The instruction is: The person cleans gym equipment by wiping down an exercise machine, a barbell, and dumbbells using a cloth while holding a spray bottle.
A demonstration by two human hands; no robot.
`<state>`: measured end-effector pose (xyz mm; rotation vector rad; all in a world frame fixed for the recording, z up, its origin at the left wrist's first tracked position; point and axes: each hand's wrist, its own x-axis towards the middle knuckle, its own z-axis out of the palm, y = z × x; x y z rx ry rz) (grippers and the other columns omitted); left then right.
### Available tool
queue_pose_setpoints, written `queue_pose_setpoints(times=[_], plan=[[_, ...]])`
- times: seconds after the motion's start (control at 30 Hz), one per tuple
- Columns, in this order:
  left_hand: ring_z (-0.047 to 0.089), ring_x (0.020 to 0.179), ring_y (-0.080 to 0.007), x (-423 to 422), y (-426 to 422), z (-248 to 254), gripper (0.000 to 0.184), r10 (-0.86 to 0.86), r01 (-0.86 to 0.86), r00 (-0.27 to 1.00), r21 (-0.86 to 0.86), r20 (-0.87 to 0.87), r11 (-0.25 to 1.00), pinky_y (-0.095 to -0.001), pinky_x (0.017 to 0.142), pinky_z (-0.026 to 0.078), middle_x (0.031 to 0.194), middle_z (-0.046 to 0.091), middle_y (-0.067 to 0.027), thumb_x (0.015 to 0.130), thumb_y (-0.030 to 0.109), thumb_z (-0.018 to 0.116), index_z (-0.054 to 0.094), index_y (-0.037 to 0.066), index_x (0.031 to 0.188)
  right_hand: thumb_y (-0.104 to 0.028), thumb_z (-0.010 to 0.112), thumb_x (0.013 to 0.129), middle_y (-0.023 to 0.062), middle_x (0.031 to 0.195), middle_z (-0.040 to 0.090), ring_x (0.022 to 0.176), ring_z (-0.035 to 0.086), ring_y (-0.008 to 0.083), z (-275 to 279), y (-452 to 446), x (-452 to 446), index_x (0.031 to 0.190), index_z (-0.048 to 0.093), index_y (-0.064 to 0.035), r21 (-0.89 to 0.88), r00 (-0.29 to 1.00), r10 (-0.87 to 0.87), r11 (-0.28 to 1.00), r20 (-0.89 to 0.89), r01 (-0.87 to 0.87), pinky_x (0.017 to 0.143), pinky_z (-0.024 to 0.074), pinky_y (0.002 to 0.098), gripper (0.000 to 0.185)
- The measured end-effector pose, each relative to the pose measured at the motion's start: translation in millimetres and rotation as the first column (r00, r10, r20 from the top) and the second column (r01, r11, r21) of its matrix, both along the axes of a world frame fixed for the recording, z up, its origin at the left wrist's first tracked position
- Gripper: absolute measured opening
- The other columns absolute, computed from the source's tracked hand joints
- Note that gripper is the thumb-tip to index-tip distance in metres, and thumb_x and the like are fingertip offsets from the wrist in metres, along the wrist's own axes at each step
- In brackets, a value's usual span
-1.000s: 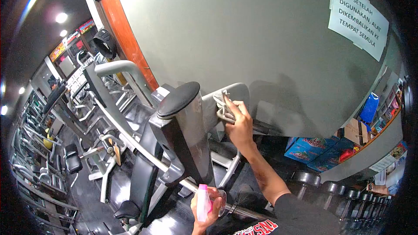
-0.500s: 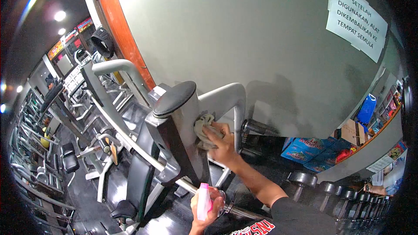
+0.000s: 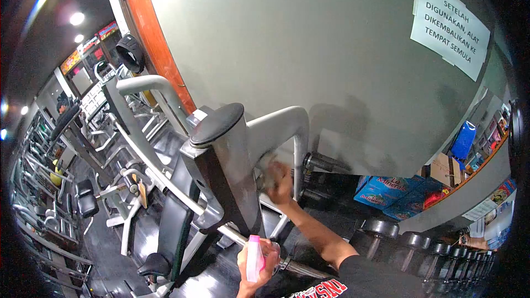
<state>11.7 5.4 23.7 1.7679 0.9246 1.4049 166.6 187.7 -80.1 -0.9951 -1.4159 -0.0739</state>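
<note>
My left hand is wrapped round a pink and clear spray bottle at the bottom centre, below the machine's post. Blurred by motion, my right hand presses a grey cloth near the side of the grey machine post. Part of the cloth is hidden behind the fingers. A round black cap tops the post, and a bent grey tube runs out from it just above my right hand.
Dumbbells line the lower right, with blue boxes behind them. A paper sign hangs on the grey wall. A padded bench and other gym machines stand to the left, near an orange door.
My right hand has moved with the cloth from the bent tube down to the post's side. My left hand still holds the bottle. The view has shifted slightly.
</note>
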Motion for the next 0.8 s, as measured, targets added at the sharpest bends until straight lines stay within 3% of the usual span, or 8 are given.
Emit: queue_pose_setpoints(times=[0.03, 0.13, 0.23, 0.37, 0.47, 0.57, 0.7, 0.8], plan=[[0.063, 0.056, -0.0173, 0, 0, 1, 0.019, 0.004, 0.0, 0.998, 0.063, -0.07, 0.998, -0.0276, 0.059, 0.05, 0.07, 0.065, -0.0091, 0.078, 0.006, 0.068, 0.056, -0.002, 0.09, -0.011, 0.069, 0.058, 0.0225, 0.114, 0.054, 0.101, 0.056, 0.0425, -2, -8, 1, 0.119, 0.06, -0.0156, -0.037, 0.969, 0.055, 0.998, 0.242, -0.047, 0.084, 0.0483, 0.0455, 0.061], [0.063, 0.057, -0.017, 1, -8, -4, 0.02, -0.02, 0.033, 0.993, -0.11, 0.116, 0.993, -0.0272, 0.06, 0.05, 0.071, 0.065, -0.0094, 0.079, 0.007, 0.068, 0.057, -0.002, 0.092, -0.013, 0.066, 0.065, 0.0207, 0.116, 0.056, 0.103, 0.058, 0.0412, -4, -10, 3, 0.12, 0.061, -0.0206, -0.148, 0.99, 0.108, 0.985, 0.096, -0.093, 0.085, 0.0491, 0.0477, 0.056], [0.064, 0.06, -0.016, -3, -8, -15, 0.022, 0.007, -0.005, 1.0, -0.061, 0.027, 0.998, -0.0268, 0.06, 0.051, 0.071, 0.065, -0.0092, 0.08, 0.008, 0.068, 0.057, -0.002, 0.095, -0.015, 0.068, 0.067, 0.0206, 0.117, 0.055, 0.101, 0.059, 0.0421, 0, -12, -3, 0.122, 0.059, -0.0183, -0.231, 1.0, 0.03, 0.972, -0.008, -0.031, 0.083, 0.0506, 0.0477, 0.056], [0.064, 0.061, -0.0154, 3, -9, -3, 0.022, 0.003, 0.009, 0.996, -0.137, 0.088, 0.991, -0.0271, 0.059, 0.051, 0.072, 0.065, -0.0086, 0.08, 0.008, 0.068, 0.057, -0.002, 0.095, 0.003, 0.054, 0.066, 0.0241, 0.12, 0.052, 0.109, 0.055, 0.0423, 7, -18, -1, 0.12, 0.056, -0.002, -0.165, 0.974, 0.216, 0.96, -0.069, -0.225, 0.094, 0.0453, 0.0421, 0.054], [0.063, 0.059, -0.0157, 5, -12, 6, 0.022, 0.016, -0.019, 0.996, -0.031, -0.086, 0.999, -0.0274, 0.059, 0.051, 0.072, 0.064, -0.0082, 0.08, 0.007, 0.068, 0.056, -0.002, 0.095, 0.0, 0.052, 0.07, 0.021, 0.112, 0.057, 0.107, 0.057, 0.0372, 17, -5, 15, 0.115, 0.055, 0.0005, -0.53, 0.976, 0.219, 0.827, -0.003, -0.187, 0.092, 0.0443, 0.0366, 0.045], [0.062, 0.059, -0.0162, 5, -5, 1, 0.022, -0.051, 0.053, 0.998, -0.052, 0.038, 0.997, -0.0273, 0.058, 0.05, 0.073, 0.064, -0.0087, 0.08, 0.007, 0.068, 0.056, -0.003, 0.096, 0.003, 0.052, 0.071, 0.0217, 0.12, 0.055, 0.11, 0.055, 0.0396, 26, -4, 8, 0.126, 0.051, -0.0037, -0.316, 0.939, 0.335, 0.886, -0.073, -0.34, 0.094, 0.0448, 0.0419, 0.055], [0.063, 0.062, -0.0172, -2, -5, -5, 0.022, -0.006, 0.005, 1.0, -0.036, -0.017, 0.999, -0.0283, 0.059, 0.05, 0.075, 0.064, -0.0086, 0.078, 0.008, 0.069, 0.057, -0.002, 0.094, 0.002, 0.052, 0.071, 0.0187, 0.105, 0.062, 0.098, 0.062, 0.0335, 35, -17, 12, 0.113, 0.058, 0.0016, -0.281, 0.93, 0.317, 0.89, -0.187, -0.36, 0.087, 0.0465, 0.0339, 0.043], [0.064, 0.064, -0.018, -5, -6, -7, 0.023, 0.036, -0.036, 0.999, -0.014, -0.039, 0.999, -0.029, 0.059, 0.051, 0.075, 0.064, -0.0087, 0.078, 0.01, 0.071, 0.058, -0.001, 0.093, 0.0, 0.059, 0.069, 0.0202, 0.113, 0.062, 0.102, 0.06, 0.0376, 47, -32, 13, 0.119, 0.058, -0.0025, -0.371, 0.943, 0.27, 0.87, -0.192, -0.325, 0.091, 0.0463, 0.039, 0.05]])
